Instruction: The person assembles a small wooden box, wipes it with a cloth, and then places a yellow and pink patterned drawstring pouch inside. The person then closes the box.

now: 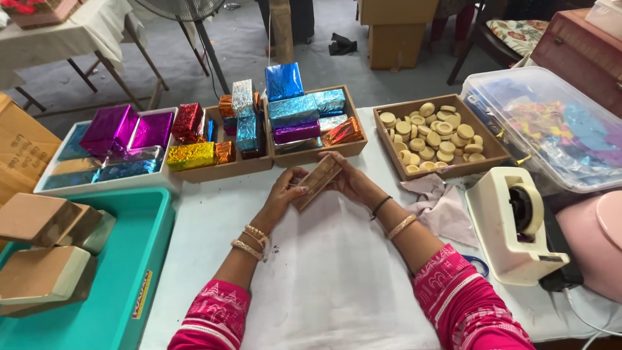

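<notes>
Together, the left hand (285, 189) and right hand (352, 181) grip 1 small tan box (317, 181) by its ends above the white table (337, 285), near 2 wooden trays (310, 153) of foil-wrapped boxes.

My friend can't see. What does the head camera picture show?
Two hands, the left hand and right hand, hold a small tan box over a white table. Behind it stand wooden trays of shiny foil-wrapped boxes and a tray of round biscuits; a tape dispenser sits at the right.
</notes>
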